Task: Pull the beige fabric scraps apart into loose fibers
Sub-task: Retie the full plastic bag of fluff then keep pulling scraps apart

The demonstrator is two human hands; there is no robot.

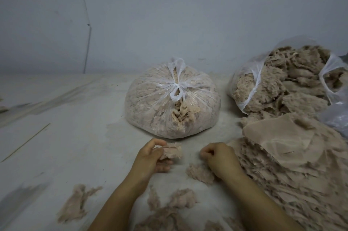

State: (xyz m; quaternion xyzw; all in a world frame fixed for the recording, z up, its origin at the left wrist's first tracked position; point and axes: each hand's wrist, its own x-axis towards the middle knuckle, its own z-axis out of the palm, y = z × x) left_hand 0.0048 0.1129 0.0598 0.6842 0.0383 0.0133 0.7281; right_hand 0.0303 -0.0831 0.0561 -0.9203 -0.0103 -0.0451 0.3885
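My left hand grips a fluffy beige clump of pulled fabric above the floor. A short gap to the right, my right hand is curled into a fist; what its fingertips pinch is too small to make out. Below my right wrist lies a loose tuft of fibers. A big heap of beige fabric scraps spreads at the right, with a flat smooth piece on top. More pulled fibers lie near my forearms.
A tied clear plastic bag full of beige fiber stands straight ahead. An open clear bag of scraps lies at the back right against the wall. Another fiber tuft rests at the lower left. A thin stick lies on the pale floor.
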